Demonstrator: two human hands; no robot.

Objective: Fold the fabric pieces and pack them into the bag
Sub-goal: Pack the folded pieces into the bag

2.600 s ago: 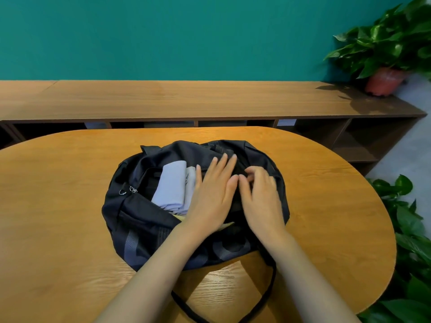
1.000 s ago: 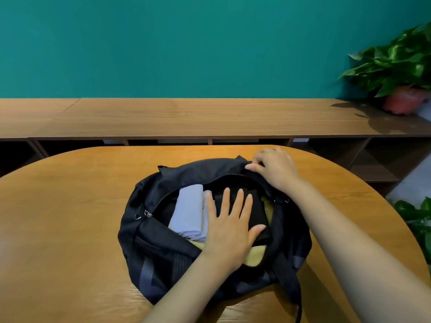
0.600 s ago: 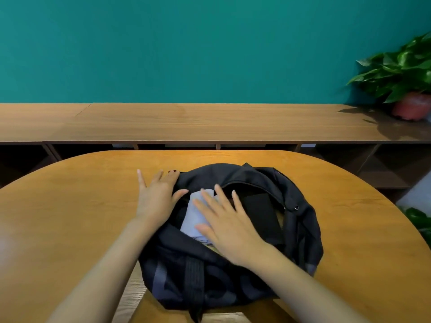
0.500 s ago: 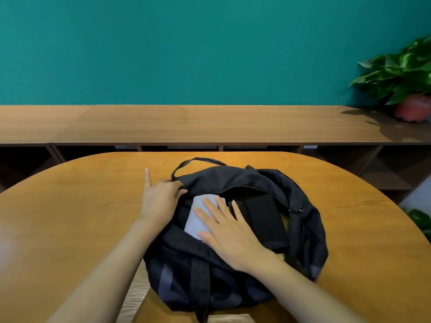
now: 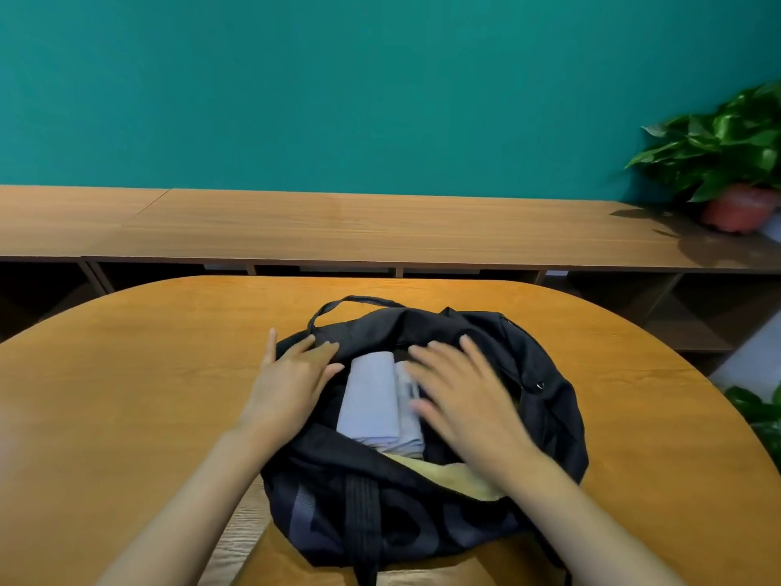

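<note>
Left hand rests on floppy black bag, right hand over folded fabric.

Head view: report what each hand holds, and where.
Nothing is gripped. The left hand lies flat on the left rim of the bag; the right hand, blurred, spreads open over the folded fabric.

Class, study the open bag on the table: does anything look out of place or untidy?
Little stands out. The lavender fabric lies neatly folded inside the black bag. Only the yellow fabric at the near rim, beside the right hand, shows a wavy, uneven edge.
</note>
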